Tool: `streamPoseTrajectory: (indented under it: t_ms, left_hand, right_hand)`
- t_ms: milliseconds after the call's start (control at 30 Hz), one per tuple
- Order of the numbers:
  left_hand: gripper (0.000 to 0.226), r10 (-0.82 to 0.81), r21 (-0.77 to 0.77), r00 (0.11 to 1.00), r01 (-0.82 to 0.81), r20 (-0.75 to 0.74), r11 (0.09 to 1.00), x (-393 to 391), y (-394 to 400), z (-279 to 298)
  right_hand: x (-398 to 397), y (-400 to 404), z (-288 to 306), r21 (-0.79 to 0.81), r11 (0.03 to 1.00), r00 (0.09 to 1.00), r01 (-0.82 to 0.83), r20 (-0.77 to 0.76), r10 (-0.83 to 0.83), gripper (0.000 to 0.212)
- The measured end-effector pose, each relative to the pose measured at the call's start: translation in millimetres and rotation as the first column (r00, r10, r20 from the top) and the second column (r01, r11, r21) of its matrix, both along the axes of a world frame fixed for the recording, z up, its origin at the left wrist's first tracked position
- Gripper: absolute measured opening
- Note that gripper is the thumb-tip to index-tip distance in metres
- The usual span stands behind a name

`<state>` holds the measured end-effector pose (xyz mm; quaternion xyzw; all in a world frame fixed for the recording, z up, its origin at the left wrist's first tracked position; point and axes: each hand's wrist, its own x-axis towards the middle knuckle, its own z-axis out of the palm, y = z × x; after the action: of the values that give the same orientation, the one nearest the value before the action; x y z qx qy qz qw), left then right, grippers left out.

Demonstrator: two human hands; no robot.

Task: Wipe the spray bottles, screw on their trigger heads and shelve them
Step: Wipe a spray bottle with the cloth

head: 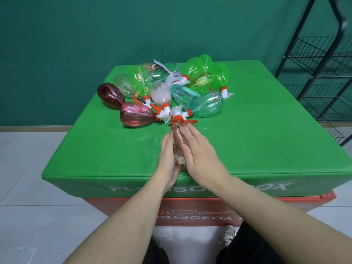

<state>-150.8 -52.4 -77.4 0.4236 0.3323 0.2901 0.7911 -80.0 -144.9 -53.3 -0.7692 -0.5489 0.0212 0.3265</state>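
**One bottle between our hands, the heap waiting beyond**

We have a clear spray bottle [178, 147] lying on its side on the green counter [266, 149], cradled between our two hands. Our left hand [167, 159] lies along its left flank with fingers straight, and our right hand [202, 155] rests over its top and right side, fingers also extended and pressing rather than curled round it. Under the right fingers sits something pinkish brown, which may be a wiping cloth; we cannot tell for sure. The bottle's orange trigger head [179, 119] points away from us, just past our fingertips, and looks already fitted.

Beyond our fingertips lies the heap of other bottles [171, 90]: green, teal, clear and dark red ones, tumbled together and touching. Far off to the right of our right hand stands a black wire shelf rack [320, 73], well apart from the counter.

We judge the bottle empty, thin-walled plastic: light, somewhat springy under pressure, and smooth enough to slip or roll, the more so as the counter near our hands glistens as if wet. Pressed flat between open palms it could squirt free. For wiping, we would steady the wide body with one hand; for lifting it to the shelf, the narrow neck below the trigger head offers the surest hold.
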Motion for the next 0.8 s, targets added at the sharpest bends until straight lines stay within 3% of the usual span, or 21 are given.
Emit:
streamPoseTrajectory:
  t_ms: [233, 467, 633, 800]
  left_hand:
    - [0.074, 0.063, -0.012, 0.994, -0.062, 0.09, 0.998, -1, -1, 1]
    - [0.067, -0.002, -0.013, 0.992, 0.003, 0.128, 1.0, 0, 2, 0]
    - [0.05, -0.131, 0.049, 0.991, 0.13, 0.023, 0.99, -2, 4, 0]
    - [0.05, -0.189, 0.05, 0.982, 0.189, -0.02, 0.981, -5, 1, 7]
  right_hand:
    - [-7, -20, -15, 0.027, 1.0, 0.999, -0.005, 0.036, 0.004, 0.054]
    - [-2, -24, -15, 0.073, 0.997, 0.999, -0.009, -0.031, 0.011, 0.053]
    - [5, -4, 0, 0.102, 0.995, 0.999, 0.0, -0.054, 0.005, 0.053]
    - [17, 18, 14, 0.053, 0.998, 0.993, 0.024, -0.114, -0.018, 0.053]
